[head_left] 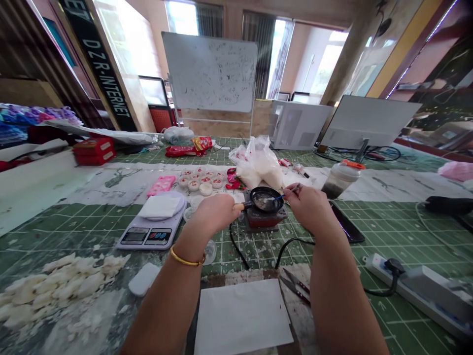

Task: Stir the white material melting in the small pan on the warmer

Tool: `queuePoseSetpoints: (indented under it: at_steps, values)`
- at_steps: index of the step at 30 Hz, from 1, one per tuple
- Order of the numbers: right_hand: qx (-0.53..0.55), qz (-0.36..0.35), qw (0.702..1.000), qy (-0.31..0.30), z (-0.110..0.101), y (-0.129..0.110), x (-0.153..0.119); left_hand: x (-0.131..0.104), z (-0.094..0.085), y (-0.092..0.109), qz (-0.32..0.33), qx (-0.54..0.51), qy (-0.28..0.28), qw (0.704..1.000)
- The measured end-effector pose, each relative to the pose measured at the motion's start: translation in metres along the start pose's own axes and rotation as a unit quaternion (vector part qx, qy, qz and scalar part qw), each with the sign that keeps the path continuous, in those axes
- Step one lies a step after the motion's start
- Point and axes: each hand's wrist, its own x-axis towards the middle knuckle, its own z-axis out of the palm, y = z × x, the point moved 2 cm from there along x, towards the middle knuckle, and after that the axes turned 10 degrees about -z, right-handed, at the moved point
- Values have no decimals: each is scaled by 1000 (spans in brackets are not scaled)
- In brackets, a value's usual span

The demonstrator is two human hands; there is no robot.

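Observation:
My left hand [216, 213], with a gold bangle at its wrist, is closed round the wooden handle [242, 206] of a small black pan [264, 199]. The pan rests over a small red hot plate [263, 219]. My right hand [303, 202] pinches a thin blue stick [280, 196], whose lower end is in the pan. Pale and dark material lies inside the pan; what it is cannot be made out. Behind the pan stands a plastic bag of white material [258, 165]. Several small cups with white filling and red bits [217, 183] are to its left.
A kitchen scale [153, 235] and a heap of white pieces [55, 286] lie left. White paper [242, 318] and scissors [295, 286] are in front. A jar [340, 180], a black phone [347, 224] and a power strip [421, 291] are right; cables cross the mat.

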Motion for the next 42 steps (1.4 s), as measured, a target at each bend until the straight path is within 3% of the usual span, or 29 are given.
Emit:
queuePoseSetpoints:
  at_steps: [6, 10, 14, 19, 23, 28, 32, 42]
  values:
    - [7, 16, 1000, 19, 0, 2, 1, 0, 0, 0, -5, 3, -4, 1000]
    - [-6, 1, 1000, -9, 2, 1, 2, -1, 0, 1, -8, 6, -9, 1000]
    - [-1, 7, 1000, 19, 0, 2, 1, -1, 0, 1, -6, 5, -6, 1000]
    - [-19, 7, 1000, -8, 1, 5, 2, 0, 0, 2, -8, 7, -6, 1000]
    - [-3, 20, 999, 28, 1, 5, 3, 0, 0, 1, -10, 12, -3, 1000]
    - [6, 18, 1000, -12, 6, 3, 5, 0, 1, 1, -7, 12, -5, 1000]
    - [22, 14, 999, 21, 6, 2, 5, -1, 1, 1, -8, 8, -5, 1000]
    - [19, -6, 1000, -11, 8, -4, 4, 1, 2, 0, -7, 15, 6, 1000]
